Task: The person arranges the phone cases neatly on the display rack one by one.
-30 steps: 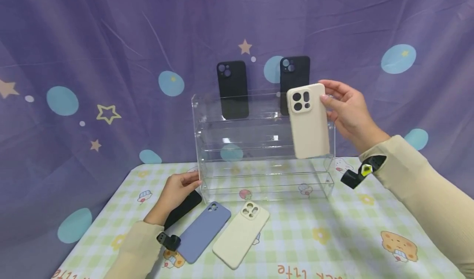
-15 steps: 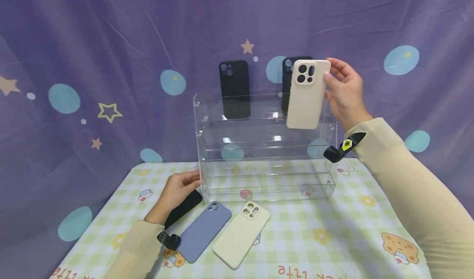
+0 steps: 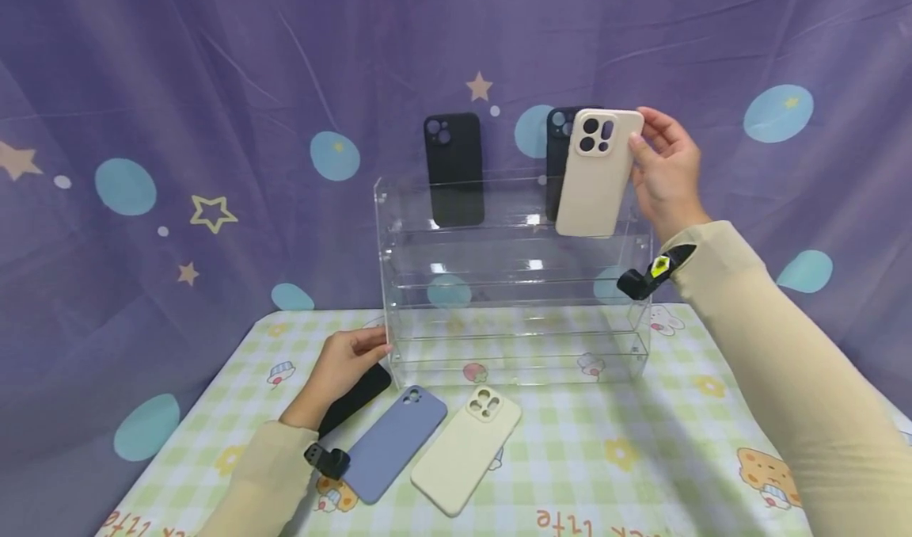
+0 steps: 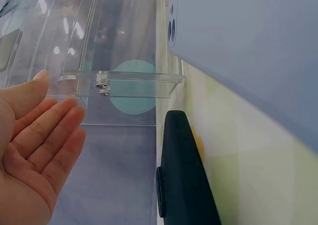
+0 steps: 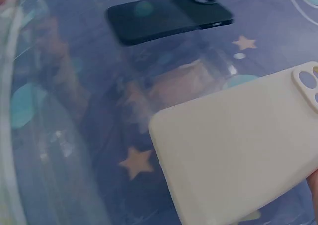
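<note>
Fingers nearly straight, the left hand (image 3: 342, 372) rests at the clear rack's (image 3: 513, 270) left side, above a black case (image 3: 362, 398). Farther off, the right hand (image 3: 670, 171) pinches the beige case (image 3: 600, 177) by its upper right edge, slightly tilted at the rack's top tier. That case looks light, flexible, hard to break; its long edges should give the surest hold. Behind it stands a dark case (image 3: 557, 165), then the curtain (image 3: 299, 70).

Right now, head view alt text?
Right hand holds a beige phone case at a clear tiered rack, overlapping one of two upright black cases. Left hand is at the rack's side; a blue case, cream case and third black case lie on checked tablecloth.
</note>
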`<state>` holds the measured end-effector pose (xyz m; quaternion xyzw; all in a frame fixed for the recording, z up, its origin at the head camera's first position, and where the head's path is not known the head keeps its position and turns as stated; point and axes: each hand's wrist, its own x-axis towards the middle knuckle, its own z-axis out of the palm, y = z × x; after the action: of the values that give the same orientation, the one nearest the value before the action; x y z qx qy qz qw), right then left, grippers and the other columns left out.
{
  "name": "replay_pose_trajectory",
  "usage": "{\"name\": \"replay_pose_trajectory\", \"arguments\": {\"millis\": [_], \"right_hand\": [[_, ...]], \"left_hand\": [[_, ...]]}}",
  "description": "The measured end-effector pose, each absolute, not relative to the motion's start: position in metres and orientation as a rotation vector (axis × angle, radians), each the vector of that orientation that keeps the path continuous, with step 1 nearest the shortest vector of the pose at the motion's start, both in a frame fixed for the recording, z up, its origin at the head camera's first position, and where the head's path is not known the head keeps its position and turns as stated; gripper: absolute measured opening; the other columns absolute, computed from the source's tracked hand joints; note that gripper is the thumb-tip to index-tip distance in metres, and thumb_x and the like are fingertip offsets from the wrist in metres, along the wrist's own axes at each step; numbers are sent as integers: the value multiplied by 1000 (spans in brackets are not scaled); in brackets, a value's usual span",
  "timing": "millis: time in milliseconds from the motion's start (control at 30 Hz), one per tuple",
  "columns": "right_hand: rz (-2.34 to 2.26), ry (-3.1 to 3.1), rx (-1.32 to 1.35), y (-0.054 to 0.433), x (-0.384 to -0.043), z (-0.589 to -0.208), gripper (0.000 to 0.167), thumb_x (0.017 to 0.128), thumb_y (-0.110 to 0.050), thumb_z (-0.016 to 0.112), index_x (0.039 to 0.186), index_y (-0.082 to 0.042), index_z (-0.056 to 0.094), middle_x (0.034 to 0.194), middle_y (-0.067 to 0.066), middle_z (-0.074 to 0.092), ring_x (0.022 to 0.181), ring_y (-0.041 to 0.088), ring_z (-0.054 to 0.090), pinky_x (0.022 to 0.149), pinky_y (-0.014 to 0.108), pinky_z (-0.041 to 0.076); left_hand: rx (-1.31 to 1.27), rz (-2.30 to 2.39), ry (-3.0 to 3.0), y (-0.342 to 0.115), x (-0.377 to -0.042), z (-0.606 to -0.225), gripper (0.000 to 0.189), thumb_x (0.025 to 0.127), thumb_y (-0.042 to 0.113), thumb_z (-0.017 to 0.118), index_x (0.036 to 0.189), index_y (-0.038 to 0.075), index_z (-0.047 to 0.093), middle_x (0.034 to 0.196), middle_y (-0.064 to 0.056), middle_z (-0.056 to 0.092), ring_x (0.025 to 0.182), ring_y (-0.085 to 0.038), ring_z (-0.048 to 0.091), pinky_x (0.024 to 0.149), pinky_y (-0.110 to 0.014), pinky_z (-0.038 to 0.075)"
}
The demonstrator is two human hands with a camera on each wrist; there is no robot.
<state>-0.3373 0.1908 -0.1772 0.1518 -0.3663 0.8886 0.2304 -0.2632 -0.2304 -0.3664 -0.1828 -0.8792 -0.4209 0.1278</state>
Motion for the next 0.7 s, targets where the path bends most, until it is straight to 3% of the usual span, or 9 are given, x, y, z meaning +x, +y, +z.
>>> {"name": "replay_pose_trajectory", "arguments": {"millis": [267,700], "right_hand": [[2348,-1146,384,185,-333,-200,24,85,15,57,102,0,64,99,10,60,89,17,61,71,22,55],[2270,-1251,144,177,-323,-221,16,79,10,69,81,-6,69,76,3,65,71,10,62,62,17,54]], "left_hand": [[-521,-1206,-2567,-230,-263,-367,33,87,9,68,115,-8,64,102,-19,69,94,-29,68,75,-32,56],[-509,-1224,-2562,-231,-263,-367,33,87,7,68,114,-11,63,102,-22,68,94,-31,67,76,-31,56]]}}
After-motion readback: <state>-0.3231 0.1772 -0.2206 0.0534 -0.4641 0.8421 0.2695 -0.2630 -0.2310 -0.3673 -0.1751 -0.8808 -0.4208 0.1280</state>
